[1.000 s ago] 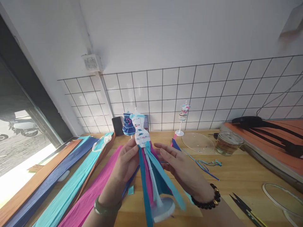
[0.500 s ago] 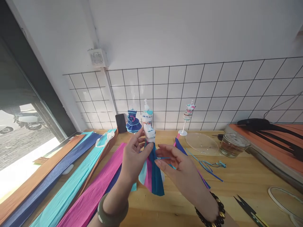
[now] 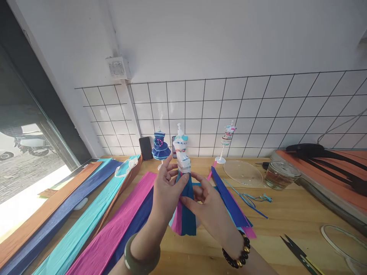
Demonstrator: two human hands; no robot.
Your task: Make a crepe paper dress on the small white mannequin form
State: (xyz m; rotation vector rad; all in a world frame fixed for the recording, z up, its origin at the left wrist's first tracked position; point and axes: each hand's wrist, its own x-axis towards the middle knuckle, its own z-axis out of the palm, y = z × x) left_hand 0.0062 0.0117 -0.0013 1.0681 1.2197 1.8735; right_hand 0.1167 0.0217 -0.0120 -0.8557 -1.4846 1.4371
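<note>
A miniature dress form (image 3: 182, 151), white with wrapped bands of colour, stands upright in front of me. Pleated crepe paper in dark teal (image 3: 188, 226), magenta (image 3: 177, 221) and pale blue hangs from its lower edge like a skirt. My left hand (image 3: 166, 191) is closed around the form's base, thumb pressing the top of the paper. On the right side of the skirt, my right hand (image 3: 211, 206) pinches the teal strip between thumb and fingers. The form's stand is hidden.
Long crepe paper strips (image 3: 120, 225) lie at left. Behind stand a form in a blue dress (image 3: 161, 147), a phone (image 3: 146, 148) and another wrapped form (image 3: 228, 137). At right are cut strips (image 3: 231, 198), a glass jar (image 3: 282, 175), snips (image 3: 298, 250) and a ring (image 3: 323, 233).
My right hand has moved left and closed on the teal paper. The form has shifted slightly right and down, with my left hand still holding it.
</note>
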